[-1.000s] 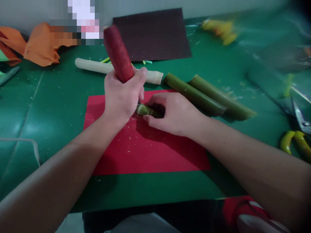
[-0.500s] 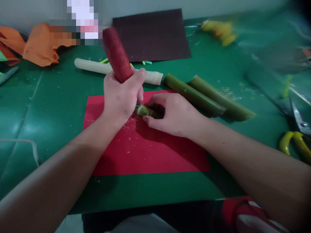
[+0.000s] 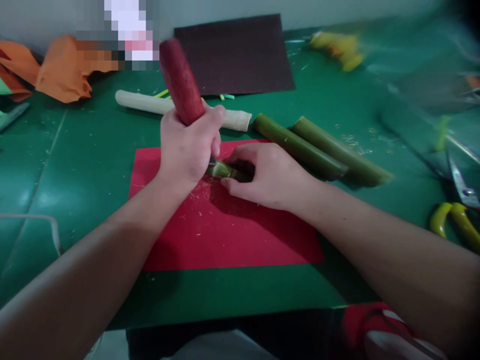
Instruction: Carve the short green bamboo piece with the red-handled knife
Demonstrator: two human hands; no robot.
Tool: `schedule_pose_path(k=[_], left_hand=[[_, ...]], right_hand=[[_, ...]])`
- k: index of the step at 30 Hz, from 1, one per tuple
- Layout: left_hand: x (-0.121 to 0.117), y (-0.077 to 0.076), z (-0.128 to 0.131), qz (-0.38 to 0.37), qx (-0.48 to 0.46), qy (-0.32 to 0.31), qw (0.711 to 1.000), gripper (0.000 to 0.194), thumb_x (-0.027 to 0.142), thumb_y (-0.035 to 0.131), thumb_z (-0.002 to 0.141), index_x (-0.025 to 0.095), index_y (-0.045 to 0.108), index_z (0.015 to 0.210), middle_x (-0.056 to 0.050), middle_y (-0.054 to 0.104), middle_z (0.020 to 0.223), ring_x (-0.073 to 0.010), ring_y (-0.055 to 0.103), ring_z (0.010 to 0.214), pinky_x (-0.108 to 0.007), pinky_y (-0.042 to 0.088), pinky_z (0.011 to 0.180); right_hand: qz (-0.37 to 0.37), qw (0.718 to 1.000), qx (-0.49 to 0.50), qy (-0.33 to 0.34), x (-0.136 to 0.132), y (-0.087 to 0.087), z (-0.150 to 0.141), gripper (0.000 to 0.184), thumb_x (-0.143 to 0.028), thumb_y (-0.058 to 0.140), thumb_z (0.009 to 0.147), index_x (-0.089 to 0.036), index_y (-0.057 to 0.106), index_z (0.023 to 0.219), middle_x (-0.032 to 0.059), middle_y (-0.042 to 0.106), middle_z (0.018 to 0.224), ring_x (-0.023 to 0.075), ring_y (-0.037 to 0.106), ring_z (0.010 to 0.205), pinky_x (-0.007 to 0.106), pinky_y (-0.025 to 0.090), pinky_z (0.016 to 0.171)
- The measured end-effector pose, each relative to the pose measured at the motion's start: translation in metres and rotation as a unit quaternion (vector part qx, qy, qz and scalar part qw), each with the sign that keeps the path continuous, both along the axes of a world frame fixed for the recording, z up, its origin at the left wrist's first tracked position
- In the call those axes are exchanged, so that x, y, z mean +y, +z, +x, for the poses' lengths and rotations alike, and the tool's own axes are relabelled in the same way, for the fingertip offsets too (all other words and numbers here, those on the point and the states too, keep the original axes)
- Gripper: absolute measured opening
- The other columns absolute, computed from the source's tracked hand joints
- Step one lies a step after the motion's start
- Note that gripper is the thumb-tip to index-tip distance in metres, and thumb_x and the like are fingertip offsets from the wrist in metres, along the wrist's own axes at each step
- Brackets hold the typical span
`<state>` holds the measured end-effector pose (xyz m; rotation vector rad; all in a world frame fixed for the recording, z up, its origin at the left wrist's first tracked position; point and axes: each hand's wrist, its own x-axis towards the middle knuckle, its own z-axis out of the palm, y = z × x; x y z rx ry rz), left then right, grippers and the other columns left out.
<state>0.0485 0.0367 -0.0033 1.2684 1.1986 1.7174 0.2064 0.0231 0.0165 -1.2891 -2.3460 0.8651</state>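
Observation:
My left hand [image 3: 189,142] is closed around the thick red wooden handle [image 3: 182,80] of a tool, which leans up and to the left. Most of its metal end is hidden below my fist; a small dark bit shows against a short green bamboo piece [image 3: 221,170]. With fingers and thumb, my right hand [image 3: 270,175] grips that piece from the right, covering much of it. The bamboo lies on a red sheet [image 3: 232,245] dotted with pale shavings.
Beyond my hands lie a pale stick [image 3: 144,102], two green bamboo lengths [image 3: 300,147] and a dark brown sheet [image 3: 236,55]. Yellow-handled scissors [image 3: 459,220] lie at right. Crumpled orange material [image 3: 63,70] sits at far left on the green table [image 3: 240,295].
The red handle has shifted up very slightly in my left hand's grip. My right hand stays in nearly the same place on the bamboo piece.

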Motion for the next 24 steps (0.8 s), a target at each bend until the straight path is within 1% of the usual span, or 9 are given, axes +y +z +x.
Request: schedule_pose_path(k=[2, 5, 9, 12, 13, 14, 18, 21, 24], left_hand=[[0.003, -0.003, -0.001, -0.008, 0.006, -0.006, 1.0, 0.027, 0.028, 0.073, 0.089, 0.024, 0.052, 0.073, 0.008, 0.042, 0.048, -0.0112, 0.046, 0.041, -0.025, 0.038, 0.043], [0.002, -0.002, 0.002, 0.001, 0.01, -0.001, 1.0, 0.028, 0.026, 0.072, 0.091, 0.024, 0.051, 0.074, 0.009, 0.042, 0.046, -0.0103, 0.045, 0.038, -0.024, 0.038, 0.042], [-0.004, 0.006, 0.008, 0.046, 0.009, 0.008, 0.999, 0.033, 0.012, 0.065, 0.09, 0.022, 0.048, 0.064, 0.01, 0.041, 0.041, -0.0067, 0.037, 0.031, -0.02, 0.029, 0.035], [-0.007, 0.007, 0.008, 0.006, 0.039, -0.024, 0.999, 0.04, 0.005, 0.069, 0.083, 0.021, 0.045, 0.055, 0.01, 0.036, 0.039, -0.0049, 0.033, 0.029, -0.02, 0.024, 0.032], [-0.007, 0.007, 0.007, -0.002, 0.039, -0.03, 0.999, 0.04, 0.005, 0.072, 0.082, 0.021, 0.046, 0.055, 0.01, 0.037, 0.04, -0.0048, 0.033, 0.029, -0.02, 0.024, 0.032], [-0.007, 0.006, 0.006, 0.008, 0.024, -0.024, 0.999, 0.039, 0.006, 0.071, 0.082, 0.021, 0.047, 0.056, 0.01, 0.037, 0.04, -0.0048, 0.033, 0.029, -0.02, 0.024, 0.032], [-0.003, 0.002, 0.002, 0.052, -0.015, -0.009, 0.999, 0.033, 0.011, 0.064, 0.091, 0.021, 0.05, 0.063, 0.009, 0.043, 0.045, -0.0058, 0.041, 0.033, -0.018, 0.032, 0.035], [-0.003, 0.0, 0.002, 0.062, -0.017, -0.021, 0.998, 0.03, 0.014, 0.067, 0.091, 0.021, 0.052, 0.067, 0.009, 0.044, 0.048, -0.0063, 0.044, 0.034, -0.019, 0.036, 0.037], [-0.004, -0.001, 0.003, 0.084, -0.022, -0.026, 0.996, 0.03, 0.018, 0.069, 0.093, 0.021, 0.052, 0.069, 0.009, 0.044, 0.051, -0.0058, 0.043, 0.035, -0.019, 0.036, 0.038]], right_hand=[[0.001, 1.0, -0.004, -0.001, 0.0, 0.0, 0.0, 0.015, -0.032, 0.07, 0.076, -0.019, 0.065, 0.08, 0.0005, 0.063, 0.071, 0.0123, 0.047, 0.061, 0.03, 0.033, 0.06], [0.001, 1.0, -0.009, -0.003, 0.0, 0.001, 0.0, 0.015, -0.032, 0.069, 0.076, -0.018, 0.066, 0.081, 0.0013, 0.064, 0.072, 0.0129, 0.048, 0.063, 0.03, 0.034, 0.061], [0.002, 1.0, -0.005, -0.003, 0.0, 0.0, 0.0, 0.014, -0.031, 0.069, 0.075, -0.018, 0.065, 0.079, 0.0005, 0.062, 0.07, 0.0125, 0.047, 0.062, 0.03, 0.033, 0.06], [0.006, 1.0, 0.006, 0.006, 0.0, -0.001, 0.001, 0.013, -0.03, 0.069, 0.076, -0.019, 0.064, 0.078, -0.0003, 0.061, 0.069, 0.012, 0.047, 0.062, 0.03, 0.032, 0.06], [0.005, 1.0, 0.005, 0.008, 0.0, -0.001, 0.001, 0.013, -0.031, 0.069, 0.076, -0.019, 0.064, 0.077, -0.0004, 0.06, 0.069, 0.0119, 0.046, 0.061, 0.03, 0.032, 0.06], [0.006, 1.0, 0.003, 0.008, 0.0, -0.001, 0.001, 0.013, -0.031, 0.069, 0.076, -0.019, 0.063, 0.077, -0.0005, 0.06, 0.069, 0.0118, 0.046, 0.061, 0.03, 0.032, 0.059], [0.013, 1.0, -0.02, 0.003, 0.001, 0.001, 0.001, 0.016, -0.034, 0.069, 0.078, -0.019, 0.065, 0.078, 0.0006, 0.063, 0.069, 0.0125, 0.048, 0.062, 0.03, 0.032, 0.06], [0.029, 0.999, -0.041, 0.011, 0.001, 0.002, 0.0, 0.018, -0.036, 0.068, 0.08, -0.018, 0.067, 0.077, 0.002, 0.065, 0.071, 0.0138, 0.051, 0.064, 0.031, 0.033, 0.062], [0.044, 0.998, -0.052, 0.02, 0.0, 0.003, 0.001, 0.018, -0.035, 0.067, 0.082, -0.018, 0.07, 0.078, 0.0038, 0.069, 0.075, 0.0161, 0.055, 0.069, 0.032, 0.035, 0.065]])
